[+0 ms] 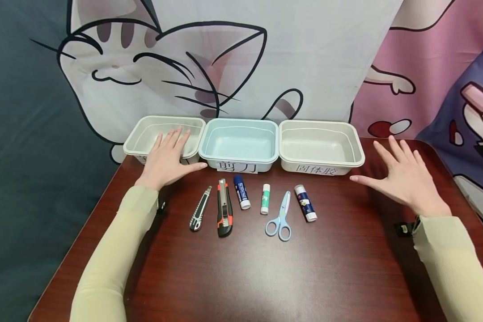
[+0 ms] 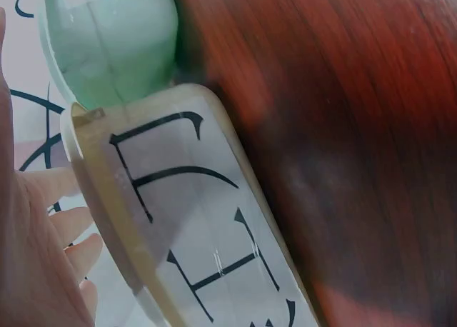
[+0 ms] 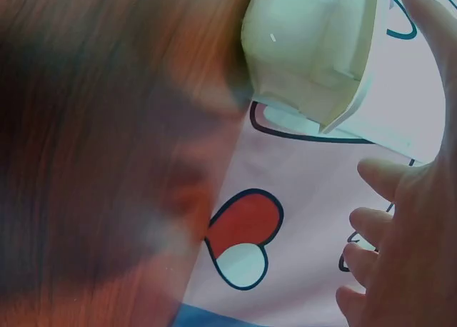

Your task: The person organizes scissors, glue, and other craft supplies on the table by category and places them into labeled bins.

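Observation:
My left hand [image 1: 165, 156] hovers with fingers spread over the front of the left cream bin [image 1: 140, 139], partly hiding its label. My right hand [image 1: 406, 179], fingers also spread, is just right of the right cream bin [image 1: 319, 150]. Both hands hold nothing. Between those bins stands a light blue bin [image 1: 241, 145] with a label. In front lie a small utility knife [image 1: 200, 209], a larger black-and-orange utility knife [image 1: 224, 210], a dark blue glue stick [image 1: 241, 192], a green-and-white glue stick [image 1: 265, 199], light blue scissors [image 1: 281, 219] and another blue glue stick [image 1: 305, 203].
The three bins stand side by side along the back of the dark wooden table [image 1: 265, 277]. A printed cloth [image 1: 306, 53] with cartoon figures hangs right behind them. A dark green cloth [image 1: 24, 156] is at the left.

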Action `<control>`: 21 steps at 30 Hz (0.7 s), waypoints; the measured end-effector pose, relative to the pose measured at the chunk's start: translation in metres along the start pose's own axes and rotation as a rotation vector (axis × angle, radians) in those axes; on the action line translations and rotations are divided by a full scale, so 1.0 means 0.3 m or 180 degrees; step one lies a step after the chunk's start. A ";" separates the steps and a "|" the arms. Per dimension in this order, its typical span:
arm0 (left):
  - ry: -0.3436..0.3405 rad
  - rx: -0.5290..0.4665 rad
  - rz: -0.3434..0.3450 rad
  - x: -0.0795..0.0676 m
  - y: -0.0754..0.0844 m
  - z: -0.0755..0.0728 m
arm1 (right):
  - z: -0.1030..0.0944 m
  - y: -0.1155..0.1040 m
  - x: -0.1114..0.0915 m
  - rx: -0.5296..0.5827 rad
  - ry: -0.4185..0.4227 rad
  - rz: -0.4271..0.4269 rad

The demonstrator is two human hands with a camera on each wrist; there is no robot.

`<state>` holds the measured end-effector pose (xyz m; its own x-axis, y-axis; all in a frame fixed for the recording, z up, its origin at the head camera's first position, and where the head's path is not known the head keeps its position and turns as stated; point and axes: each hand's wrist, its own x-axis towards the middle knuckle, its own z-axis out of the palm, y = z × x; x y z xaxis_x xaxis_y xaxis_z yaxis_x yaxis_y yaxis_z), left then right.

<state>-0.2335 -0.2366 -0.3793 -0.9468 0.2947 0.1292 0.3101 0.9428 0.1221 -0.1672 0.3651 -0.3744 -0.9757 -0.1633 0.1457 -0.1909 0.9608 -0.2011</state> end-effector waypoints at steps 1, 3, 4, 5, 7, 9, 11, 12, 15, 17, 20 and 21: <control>0.0011 -0.0008 0.0003 -0.001 0.002 0.000 | -0.001 -0.002 0.003 0.0009 0.0011 -0.0016; 0.0046 -0.0025 0.0015 -0.004 0.007 -0.001 | -0.003 -0.007 0.008 0.0038 0.0034 -0.0046; 0.0065 -0.0037 0.0022 -0.006 0.009 -0.001 | -0.003 -0.010 0.011 0.0064 0.0046 -0.0059; 0.0086 -0.0052 0.0030 -0.009 0.012 -0.003 | -0.004 -0.013 0.013 0.0093 0.0054 -0.0071; 0.0150 -0.0079 0.0058 -0.016 0.020 -0.006 | -0.004 -0.019 0.019 0.0146 0.0069 -0.0090; 0.0223 -0.0106 0.0099 -0.027 0.030 -0.012 | -0.005 -0.024 0.024 0.0208 0.0074 -0.0095; 0.0308 -0.0135 0.0148 -0.040 0.044 -0.019 | -0.006 -0.029 0.029 0.0243 0.0083 -0.0102; 0.0353 -0.0154 0.0174 -0.047 0.052 -0.023 | -0.006 -0.031 0.031 0.0255 0.0091 -0.0105; 0.0493 -0.0271 0.0216 -0.077 0.080 -0.039 | -0.009 -0.035 0.038 0.0290 0.0117 -0.0119; 0.0578 -0.0398 0.0228 -0.104 0.101 -0.049 | -0.008 -0.039 0.044 0.0300 0.0117 -0.0131; 0.0659 -0.0553 0.0234 -0.150 0.131 -0.060 | -0.006 -0.043 0.055 0.0301 0.0104 -0.0154; 0.0658 -0.0593 0.0228 -0.165 0.141 -0.063 | -0.005 -0.044 0.059 0.0299 0.0095 -0.0159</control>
<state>-0.1720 -0.2143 -0.3619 -0.8903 0.3034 0.3395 0.4040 0.8703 0.2816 -0.1816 0.3498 -0.3677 -0.9614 -0.2023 0.1863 -0.2496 0.9262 -0.2826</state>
